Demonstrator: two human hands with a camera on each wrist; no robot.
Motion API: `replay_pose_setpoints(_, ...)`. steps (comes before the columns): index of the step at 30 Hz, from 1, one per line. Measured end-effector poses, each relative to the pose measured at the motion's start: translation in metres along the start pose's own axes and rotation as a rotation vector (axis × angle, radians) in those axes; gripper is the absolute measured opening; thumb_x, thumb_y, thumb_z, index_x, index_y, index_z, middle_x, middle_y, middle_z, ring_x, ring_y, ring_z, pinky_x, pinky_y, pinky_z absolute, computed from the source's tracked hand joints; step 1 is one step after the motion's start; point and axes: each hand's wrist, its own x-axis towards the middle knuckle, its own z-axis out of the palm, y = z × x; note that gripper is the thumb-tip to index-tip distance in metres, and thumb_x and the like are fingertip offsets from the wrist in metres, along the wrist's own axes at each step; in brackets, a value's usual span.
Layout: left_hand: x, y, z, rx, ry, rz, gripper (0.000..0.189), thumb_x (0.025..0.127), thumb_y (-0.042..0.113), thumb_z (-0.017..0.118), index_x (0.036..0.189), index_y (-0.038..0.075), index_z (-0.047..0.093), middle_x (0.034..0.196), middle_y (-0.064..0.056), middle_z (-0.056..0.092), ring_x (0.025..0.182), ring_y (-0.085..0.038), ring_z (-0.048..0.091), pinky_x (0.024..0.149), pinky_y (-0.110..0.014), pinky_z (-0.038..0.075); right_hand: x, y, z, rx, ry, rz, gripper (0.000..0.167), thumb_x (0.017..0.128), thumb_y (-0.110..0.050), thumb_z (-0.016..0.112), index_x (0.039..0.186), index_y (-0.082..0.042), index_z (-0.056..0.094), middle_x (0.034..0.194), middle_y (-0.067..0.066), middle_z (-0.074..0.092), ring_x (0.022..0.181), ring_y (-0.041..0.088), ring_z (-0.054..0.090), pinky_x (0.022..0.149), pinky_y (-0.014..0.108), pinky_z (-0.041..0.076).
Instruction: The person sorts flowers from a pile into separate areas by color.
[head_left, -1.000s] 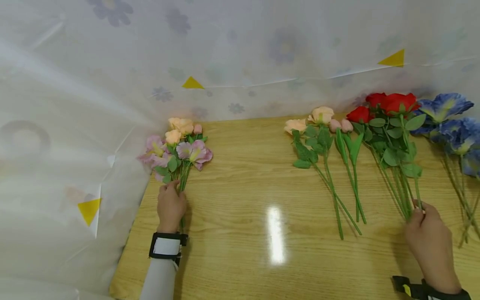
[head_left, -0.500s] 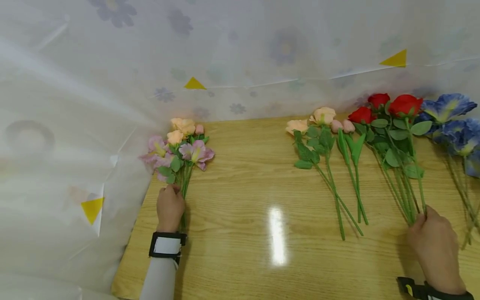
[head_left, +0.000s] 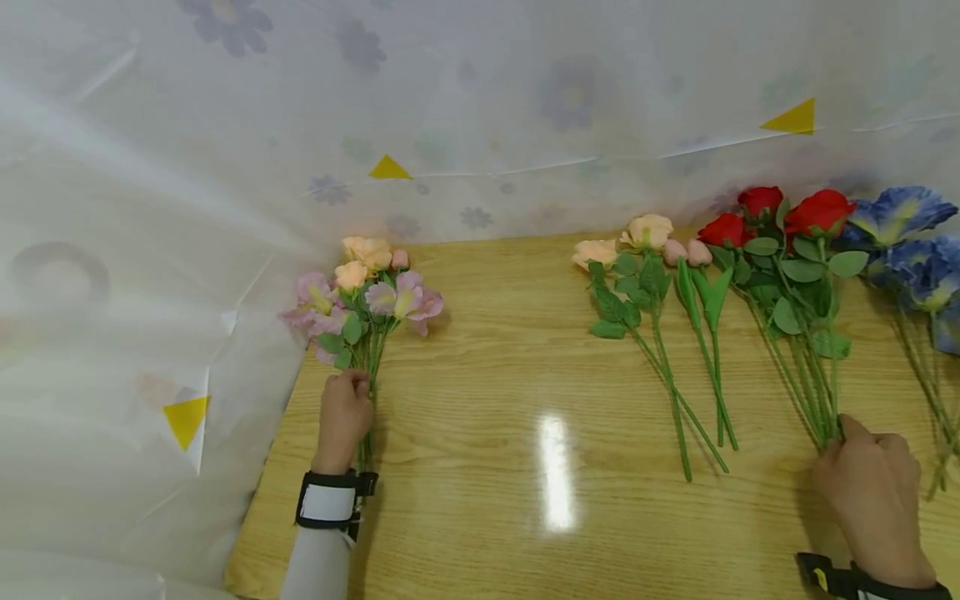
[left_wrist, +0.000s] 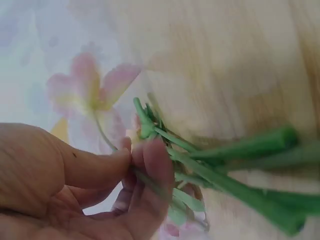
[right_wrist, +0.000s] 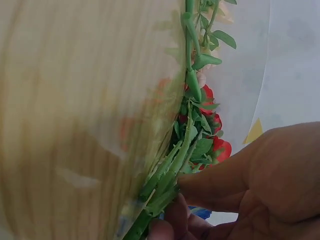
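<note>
My left hand point(head_left: 347, 421) pinches the thin stem of a pink-purple flower point(head_left: 408, 298) between thumb and fingers. The bloom point(left_wrist: 92, 95) stands out beyond the thumb in the left wrist view. Beneath that hand lie the other green stems point(left_wrist: 235, 185) of the bunch, topped by peach roses point(head_left: 366, 252), a pink tulip point(head_left: 400, 259) and another pink-purple flower point(head_left: 315, 307). On the right, my right hand point(head_left: 870, 492) pinches the lower stem of a red rose point(head_left: 821, 210), its thumb against the stems point(right_wrist: 167, 182) in the right wrist view. Two more red roses point(head_left: 725, 229) lie beside it.
Peach roses point(head_left: 596, 253) with crossed stems and pink tulips point(head_left: 697, 253) lie in the middle right. Blue flowers point(head_left: 926, 271) lie at the far right. A pale flowered sheet point(head_left: 465, 92) with yellow triangles borders the wooden table point(head_left: 472, 375) behind and at left.
The pink-purple bloom has shifted right and turned with my left hand. The rightmost red rose has swung right, away from the other two, as my right hand moved slightly right and down.
</note>
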Motion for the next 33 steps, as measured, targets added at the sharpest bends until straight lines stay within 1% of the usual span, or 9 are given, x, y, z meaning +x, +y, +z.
replay_pose_setpoints(4,0.000,0.008,0.002,-0.197,-0.067,-0.058,0.025,0.103,0.000,0.043,0.120,-0.010,0.058,0.108,-0.027,0.063,0.090,-0.033,0.067,0.069,-0.030,0.055,0.003,0.001,0.000,-0.002,-0.095,0.044,0.050,0.096,0.000,0.029,0.137,0.028,0.027,0.117,0.049,0.039,0.101,0.058,0.036,0.088,0.066,0.034)
replay_pose_setpoints(7,-0.002,0.017,0.003,-0.341,-0.101,-0.083,0.024,0.104,0.001,0.043,0.123,-0.009,0.053,0.111,-0.026,0.064,0.092,-0.030,0.067,0.071,-0.026,0.057,0.004,0.002,0.001,0.012,-0.128,0.078,0.053,0.099,-0.005,0.027,0.141,0.026,0.022,0.121,0.048,0.034,0.107,0.059,0.030,0.094,0.068,0.029)
replay_pose_setpoints(11,-0.006,0.031,0.003,-0.495,-0.105,-0.029,0.023,0.103,0.001,0.047,0.124,-0.009,0.050,0.108,-0.027,0.067,0.091,-0.031,0.070,0.078,-0.034,0.060,0.003,0.002,0.001,0.027,-0.139,0.103,0.054,0.102,-0.010,0.028,0.143,0.024,0.019,0.122,0.048,0.032,0.110,0.060,0.027,0.096,0.068,0.026)
replay_pose_setpoints(17,-0.012,0.055,0.001,-0.689,-0.140,0.037,0.023,0.100,-0.001,0.053,0.122,-0.008,0.049,0.109,-0.030,0.065,0.089,-0.023,0.072,0.081,-0.032,0.060,-0.004,-0.006,-0.002,0.085,-0.116,0.165,0.056,0.102,-0.010,0.029,0.148,0.018,0.015,0.124,0.050,0.024,0.111,0.062,0.023,0.087,0.067,0.028)
replay_pose_setpoints(21,-0.016,0.068,-0.001,-0.782,-0.170,0.063,0.022,0.098,-0.003,0.055,0.119,-0.007,0.049,0.111,-0.026,0.061,0.087,-0.017,0.071,0.082,-0.033,0.060,-0.015,-0.018,0.001,0.111,0.040,0.085,0.052,0.102,-0.006,0.034,0.147,0.017,0.022,0.122,0.052,0.027,0.111,0.064,0.024,0.087,0.069,0.027)
replay_pose_setpoints(24,-0.018,0.075,0.000,-0.828,-0.188,0.085,0.022,0.097,-0.004,0.056,0.118,-0.008,0.049,0.110,-0.018,0.059,0.087,-0.015,0.070,0.083,-0.033,0.059,-0.024,-0.031,0.006,0.124,0.204,-0.115,0.044,0.099,0.000,0.047,0.136,0.022,0.038,0.108,0.051,0.037,0.102,0.063,0.032,0.084,0.070,0.026)
replay_pose_setpoints(28,-0.022,0.085,0.004,-0.891,-0.234,0.115,0.022,0.098,-0.002,0.057,0.117,-0.008,0.050,0.107,-0.015,0.059,0.087,-0.014,0.070,0.086,-0.034,0.059,-0.036,-0.059,0.010,0.214,0.330,-0.351,0.034,0.093,0.006,0.058,0.123,0.020,0.053,0.100,0.042,0.049,0.092,0.055,0.042,0.077,0.064,0.031)
replay_pose_setpoints(31,-0.026,0.094,0.005,-0.947,-0.295,0.143,0.024,0.098,0.001,0.058,0.117,-0.010,0.049,0.107,-0.020,0.058,0.088,-0.014,0.071,0.088,-0.035,0.058,-0.044,-0.088,0.010,0.318,0.303,-0.438,0.029,0.095,0.003,0.058,0.124,0.011,0.059,0.100,0.028,0.057,0.086,0.041,0.052,0.075,0.042,0.043)
replay_pose_setpoints(33,-0.028,0.100,0.005,-0.971,-0.329,0.158,0.027,0.098,0.001,0.058,0.119,-0.012,0.047,0.106,-0.021,0.058,0.089,-0.014,0.071,0.089,-0.035,0.058,-0.048,-0.107,0.010,0.386,0.258,-0.488,0.026,0.098,0.001,0.056,0.123,0.006,0.061,0.100,0.019,0.061,0.084,0.032,0.057,0.069,0.023,0.044)
